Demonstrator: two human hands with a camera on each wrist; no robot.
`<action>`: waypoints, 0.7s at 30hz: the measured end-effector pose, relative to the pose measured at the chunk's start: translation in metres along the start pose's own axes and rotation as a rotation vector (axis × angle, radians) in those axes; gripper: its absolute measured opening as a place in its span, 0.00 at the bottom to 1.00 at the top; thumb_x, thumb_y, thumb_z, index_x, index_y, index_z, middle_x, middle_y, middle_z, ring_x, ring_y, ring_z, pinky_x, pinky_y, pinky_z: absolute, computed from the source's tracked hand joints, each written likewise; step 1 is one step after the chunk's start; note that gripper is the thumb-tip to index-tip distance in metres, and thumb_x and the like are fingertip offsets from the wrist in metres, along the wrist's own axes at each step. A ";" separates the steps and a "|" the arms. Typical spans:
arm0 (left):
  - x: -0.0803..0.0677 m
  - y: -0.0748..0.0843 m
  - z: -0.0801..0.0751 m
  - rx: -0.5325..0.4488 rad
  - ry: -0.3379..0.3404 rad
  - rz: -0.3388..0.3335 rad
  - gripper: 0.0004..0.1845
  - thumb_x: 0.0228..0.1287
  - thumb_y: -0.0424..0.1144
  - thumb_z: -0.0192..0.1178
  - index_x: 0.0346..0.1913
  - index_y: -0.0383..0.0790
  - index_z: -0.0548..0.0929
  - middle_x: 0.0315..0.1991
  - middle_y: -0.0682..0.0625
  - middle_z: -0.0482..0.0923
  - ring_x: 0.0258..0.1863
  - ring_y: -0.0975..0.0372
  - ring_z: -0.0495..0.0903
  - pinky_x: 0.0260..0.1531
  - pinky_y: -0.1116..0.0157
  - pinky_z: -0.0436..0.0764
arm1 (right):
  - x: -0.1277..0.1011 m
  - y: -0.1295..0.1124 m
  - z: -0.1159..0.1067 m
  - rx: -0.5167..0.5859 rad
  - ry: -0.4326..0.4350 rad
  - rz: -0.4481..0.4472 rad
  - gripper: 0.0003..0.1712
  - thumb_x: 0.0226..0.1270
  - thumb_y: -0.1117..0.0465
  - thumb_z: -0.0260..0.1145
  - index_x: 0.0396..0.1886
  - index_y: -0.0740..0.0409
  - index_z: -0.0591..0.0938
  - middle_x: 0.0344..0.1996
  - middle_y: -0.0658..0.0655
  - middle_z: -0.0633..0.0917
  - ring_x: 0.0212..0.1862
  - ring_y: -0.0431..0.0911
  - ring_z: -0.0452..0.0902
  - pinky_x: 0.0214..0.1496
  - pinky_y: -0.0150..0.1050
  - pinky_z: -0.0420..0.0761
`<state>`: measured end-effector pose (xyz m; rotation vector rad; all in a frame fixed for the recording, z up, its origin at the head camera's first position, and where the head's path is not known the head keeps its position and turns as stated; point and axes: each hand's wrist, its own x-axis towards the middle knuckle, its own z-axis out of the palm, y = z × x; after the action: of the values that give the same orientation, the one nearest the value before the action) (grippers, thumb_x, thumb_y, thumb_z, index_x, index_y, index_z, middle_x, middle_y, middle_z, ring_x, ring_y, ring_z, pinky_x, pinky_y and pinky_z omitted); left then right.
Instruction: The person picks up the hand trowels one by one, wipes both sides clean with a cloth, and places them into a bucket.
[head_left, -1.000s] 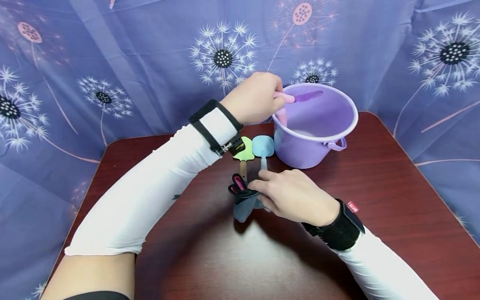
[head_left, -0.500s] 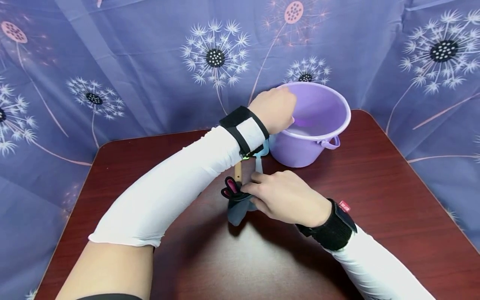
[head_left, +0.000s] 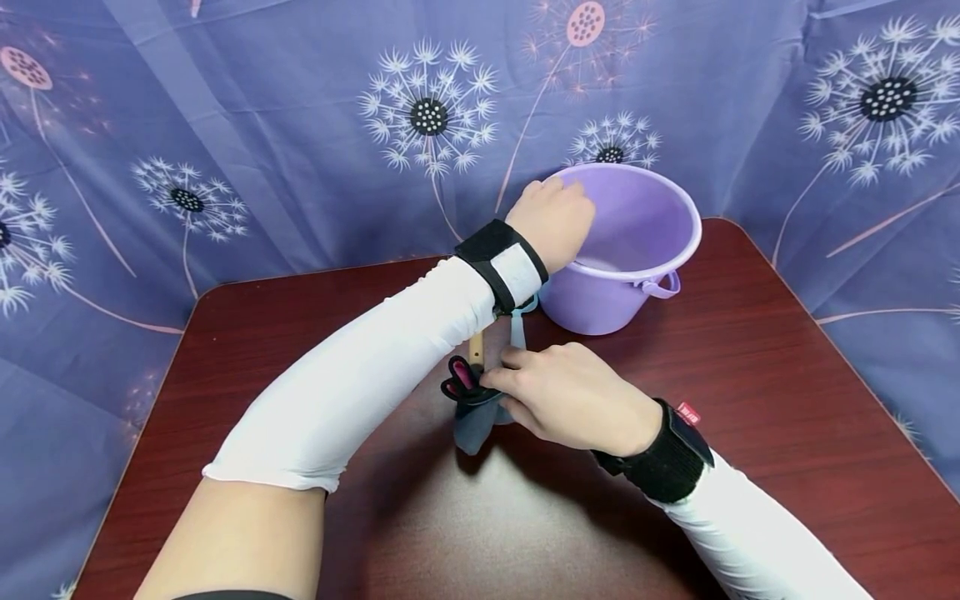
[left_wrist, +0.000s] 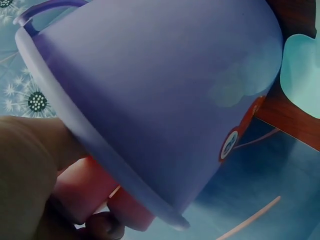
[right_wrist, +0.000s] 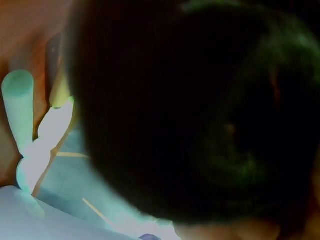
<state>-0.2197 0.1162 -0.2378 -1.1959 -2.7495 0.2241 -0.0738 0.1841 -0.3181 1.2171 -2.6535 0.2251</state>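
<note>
Left hand (head_left: 551,221) at the left rim of the lilac bucket (head_left: 588,304), digits curled around a pink-red handle (left_wrist: 87,190); second pink-red handle (left_wrist: 132,209) just beside it. Both partly behind the rim in the left wrist view. Bucket upright, far side of the tabletop (head_left: 780,392).

Right hand (head_left: 585,392) low over the wood, forefinger and thumb pinching the edge of a dark grey piece (head_left: 473,429). Black loops with pink lining (head_left: 461,377) touch its top. Wooden handle (head_left: 476,346) and pale blue handle (head_left: 517,329) just beyond. Right wrist view mostly dark blur.
</note>
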 end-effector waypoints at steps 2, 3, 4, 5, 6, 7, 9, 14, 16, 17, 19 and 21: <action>0.001 0.000 0.003 0.010 0.005 -0.002 0.15 0.82 0.36 0.50 0.55 0.48 0.88 0.56 0.49 0.82 0.56 0.52 0.77 0.58 0.54 0.73 | 0.000 0.000 0.000 0.000 -0.001 -0.001 0.11 0.65 0.59 0.76 0.46 0.47 0.86 0.30 0.45 0.77 0.24 0.38 0.72 0.20 0.35 0.70; 0.002 0.000 0.004 0.014 0.006 -0.004 0.16 0.83 0.36 0.49 0.55 0.48 0.88 0.56 0.50 0.82 0.56 0.53 0.77 0.57 0.54 0.72 | 0.000 0.000 0.000 -0.001 -0.002 0.000 0.11 0.65 0.59 0.76 0.45 0.47 0.86 0.30 0.45 0.77 0.24 0.38 0.72 0.20 0.35 0.70; 0.002 -0.001 0.005 0.012 0.007 -0.007 0.15 0.83 0.36 0.49 0.54 0.48 0.88 0.56 0.50 0.82 0.56 0.53 0.76 0.57 0.54 0.71 | 0.000 0.000 0.000 -0.001 -0.004 -0.001 0.11 0.65 0.59 0.75 0.46 0.47 0.87 0.29 0.45 0.77 0.24 0.38 0.72 0.20 0.35 0.70; 0.003 -0.001 0.006 0.012 0.007 -0.010 0.15 0.83 0.36 0.50 0.53 0.49 0.88 0.55 0.51 0.82 0.55 0.54 0.76 0.56 0.54 0.70 | 0.000 0.000 0.000 -0.001 -0.006 -0.001 0.11 0.65 0.59 0.75 0.46 0.47 0.87 0.30 0.45 0.77 0.24 0.38 0.73 0.20 0.35 0.70; 0.004 -0.002 0.007 0.010 0.006 -0.013 0.14 0.82 0.37 0.51 0.53 0.49 0.88 0.55 0.52 0.83 0.55 0.54 0.76 0.55 0.55 0.69 | 0.000 0.000 0.000 0.000 -0.009 -0.001 0.11 0.65 0.59 0.75 0.46 0.47 0.87 0.30 0.45 0.77 0.24 0.38 0.73 0.20 0.35 0.70; 0.004 -0.002 0.007 0.004 0.004 -0.017 0.12 0.82 0.39 0.53 0.52 0.50 0.88 0.54 0.52 0.83 0.55 0.55 0.76 0.55 0.55 0.68 | 0.000 0.000 0.000 0.002 -0.012 -0.002 0.11 0.65 0.59 0.75 0.47 0.48 0.87 0.30 0.45 0.78 0.24 0.38 0.73 0.20 0.35 0.70; 0.004 -0.003 0.007 -0.006 0.000 -0.021 0.10 0.80 0.42 0.57 0.52 0.50 0.88 0.54 0.53 0.84 0.55 0.55 0.76 0.54 0.55 0.67 | 0.001 0.000 0.000 0.003 -0.016 -0.002 0.12 0.66 0.59 0.75 0.48 0.48 0.87 0.30 0.46 0.78 0.25 0.38 0.73 0.20 0.35 0.70; 0.001 -0.005 0.004 -0.043 -0.021 -0.014 0.09 0.78 0.48 0.62 0.50 0.50 0.86 0.51 0.55 0.85 0.55 0.56 0.76 0.52 0.57 0.65 | 0.001 0.000 0.000 0.008 -0.013 -0.006 0.13 0.65 0.59 0.75 0.49 0.47 0.88 0.32 0.45 0.79 0.24 0.37 0.73 0.21 0.35 0.71; 0.000 -0.006 0.002 -0.060 -0.029 -0.010 0.08 0.78 0.48 0.61 0.48 0.50 0.86 0.49 0.55 0.84 0.53 0.57 0.76 0.49 0.58 0.63 | 0.001 0.000 0.000 0.010 -0.013 -0.005 0.13 0.65 0.59 0.76 0.49 0.47 0.88 0.32 0.45 0.79 0.24 0.37 0.73 0.22 0.35 0.71; -0.001 -0.007 0.001 -0.068 -0.033 -0.007 0.08 0.79 0.48 0.61 0.47 0.50 0.86 0.48 0.55 0.84 0.53 0.57 0.76 0.49 0.58 0.63 | 0.001 0.000 0.000 0.008 -0.009 -0.006 0.13 0.65 0.59 0.76 0.49 0.47 0.88 0.32 0.45 0.79 0.24 0.37 0.73 0.21 0.35 0.71; -0.003 -0.009 -0.002 -0.094 -0.031 0.001 0.08 0.79 0.48 0.60 0.46 0.50 0.86 0.46 0.57 0.83 0.52 0.57 0.77 0.48 0.59 0.63 | 0.001 -0.001 0.001 0.001 -0.001 -0.007 0.13 0.65 0.59 0.76 0.49 0.47 0.88 0.32 0.45 0.79 0.24 0.38 0.74 0.21 0.35 0.70; -0.005 -0.011 -0.006 -0.131 -0.024 0.010 0.09 0.80 0.48 0.59 0.45 0.51 0.87 0.45 0.58 0.83 0.52 0.58 0.78 0.48 0.59 0.64 | 0.000 0.000 0.001 -0.004 0.010 -0.010 0.14 0.64 0.59 0.76 0.49 0.48 0.88 0.32 0.46 0.79 0.24 0.38 0.74 0.20 0.35 0.70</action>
<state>-0.2230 0.1053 -0.2299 -1.2461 -2.8175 0.0608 -0.0742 0.1838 -0.3194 1.2242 -2.6376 0.2233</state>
